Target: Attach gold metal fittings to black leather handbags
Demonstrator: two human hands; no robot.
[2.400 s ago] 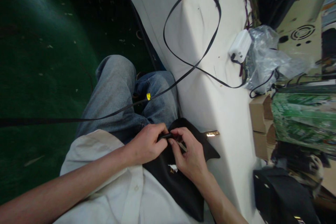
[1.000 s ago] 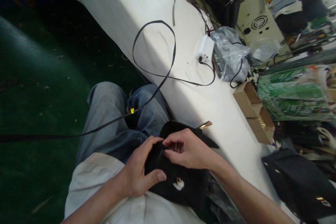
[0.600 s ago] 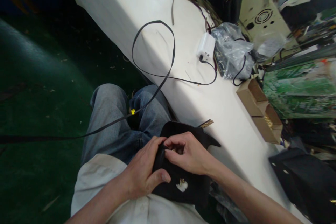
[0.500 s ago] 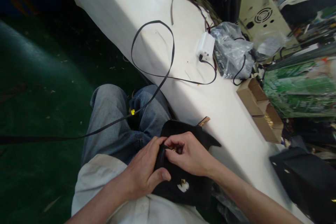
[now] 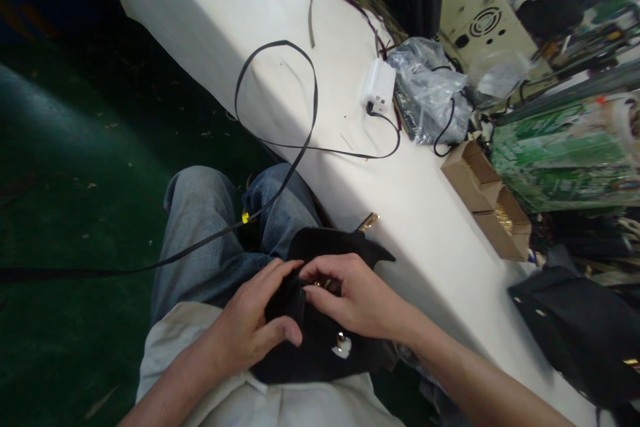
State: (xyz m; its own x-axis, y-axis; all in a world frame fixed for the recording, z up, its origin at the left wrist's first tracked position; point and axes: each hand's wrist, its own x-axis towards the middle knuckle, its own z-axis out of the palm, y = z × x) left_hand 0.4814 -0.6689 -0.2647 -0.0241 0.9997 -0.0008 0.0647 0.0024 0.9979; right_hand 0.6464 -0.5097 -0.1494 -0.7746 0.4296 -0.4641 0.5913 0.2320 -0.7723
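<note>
Green floor (image 5: pixel 115 227) spreads along the left, and a white-covered table (image 5: pixel 415 207) runs slantwise beside the seated person. On it stand a white plug box (image 5: pixel 379 83) and cardboard boxes (image 5: pixel 500 220); a flat black cord (image 5: pixel 316 93) loops across the table and over the jeans (image 5: pixel 200 213). The black bag (image 5: pixel 300 363) lies in the lap against the shirt, its far end reaching the table's edge, where a gold tab (image 5: pixel 369 221) sticks out.

On the bag, the left hand (image 5: pixel 250 320) rests with its thumb well apart from its fingers, bracing the material. Thumb and forefinger of the right hand (image 5: pixel 355 300) come together at a raised fold between the two hands, apparently clamped on it; just what lies in the pinch is hidden. A small gold piece (image 5: pixel 318 284) glints inside that curl. Nearer the body sits a white patch with a gold fitting (image 5: pixel 342 347).

For good work here, the left hand should keep the fold taut and still, while the right pinches close to the edge, straight, without creasing the soft material.
</note>
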